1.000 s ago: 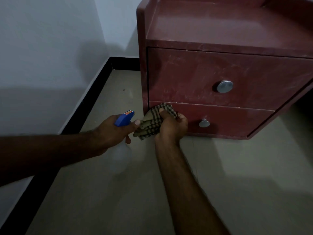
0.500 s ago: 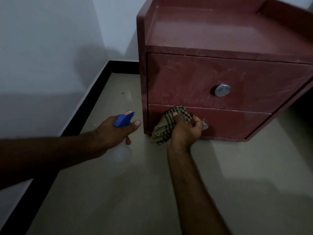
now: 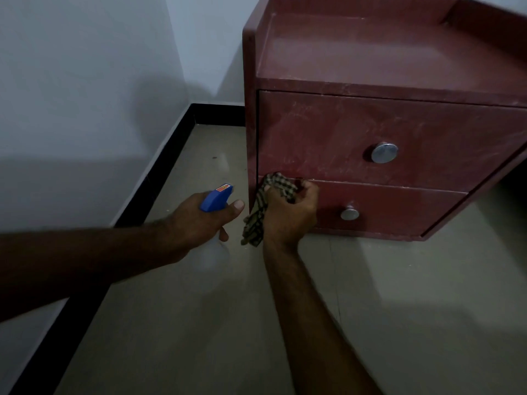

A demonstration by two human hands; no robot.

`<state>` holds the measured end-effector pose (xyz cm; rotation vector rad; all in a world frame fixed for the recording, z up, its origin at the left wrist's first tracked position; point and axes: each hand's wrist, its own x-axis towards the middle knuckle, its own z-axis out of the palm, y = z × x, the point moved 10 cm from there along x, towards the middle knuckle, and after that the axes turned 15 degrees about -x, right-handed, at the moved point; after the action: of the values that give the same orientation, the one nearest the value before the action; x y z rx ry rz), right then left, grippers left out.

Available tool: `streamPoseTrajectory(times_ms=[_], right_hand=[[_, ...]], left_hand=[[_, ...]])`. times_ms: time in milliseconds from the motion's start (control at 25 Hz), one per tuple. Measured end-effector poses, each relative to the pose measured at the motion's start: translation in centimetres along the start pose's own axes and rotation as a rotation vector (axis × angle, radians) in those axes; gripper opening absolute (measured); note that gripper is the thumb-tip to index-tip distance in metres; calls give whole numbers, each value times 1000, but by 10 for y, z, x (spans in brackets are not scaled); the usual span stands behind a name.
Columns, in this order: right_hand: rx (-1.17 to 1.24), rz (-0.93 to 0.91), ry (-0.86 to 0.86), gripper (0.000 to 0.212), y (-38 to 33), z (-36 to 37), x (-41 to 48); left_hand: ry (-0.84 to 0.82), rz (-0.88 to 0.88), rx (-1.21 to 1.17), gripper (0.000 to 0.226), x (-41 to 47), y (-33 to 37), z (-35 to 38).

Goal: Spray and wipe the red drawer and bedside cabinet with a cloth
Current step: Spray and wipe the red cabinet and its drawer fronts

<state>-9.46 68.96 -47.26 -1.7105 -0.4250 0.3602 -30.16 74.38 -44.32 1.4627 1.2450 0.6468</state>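
A red bedside cabinet [image 3: 370, 52] stands on the floor with two drawers, each with a round metal knob. My right hand [image 3: 291, 215] grips a checked cloth [image 3: 258, 215] bunched against the left end of the lower drawer [image 3: 399, 209], just under the upper drawer [image 3: 328, 138]. My left hand [image 3: 199, 223] holds a spray bottle [image 3: 215, 198] with a blue head and a clear body, a little left of the cabinet's front corner. The bottle's body is partly hidden by my fingers.
A white wall [image 3: 71, 109] with a black skirting [image 3: 148, 195] runs along the left and meets the back wall behind the cabinet. Pale floor tiles [image 3: 399, 309] stretch in front. A dark gap lies to the cabinet's right.
My right hand slid the cloth right toward the lower knob, then back left to the drawer's left end. The left hand with the bottle stayed almost still.
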Motion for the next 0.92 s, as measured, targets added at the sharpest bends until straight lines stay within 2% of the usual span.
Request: streamPoseTrajectory(times_ms=[240,360,480,600,760,920], right_hand=[[-58,-70,-79,45,0,14,-13],[-68,-203,-82,42,-23,12,-17],[-95,-363,9,40,-56,4,-20],[-92,-440,3,41,-66,2,-22],[-109,-387,-175,45,-42,13,-35],[-108,-466,-69,41,-62,12,-26]], left_hand=[[12,17,-24,41,3,2,-6],[9,15,-43,43,2,4,-6],[15,26,-54,44,1,9,-7],[29,19,-61,43,1,10,-8],[44,7,-62,48,2,9,-10],[39,13,-84,39,2,9,-11]])
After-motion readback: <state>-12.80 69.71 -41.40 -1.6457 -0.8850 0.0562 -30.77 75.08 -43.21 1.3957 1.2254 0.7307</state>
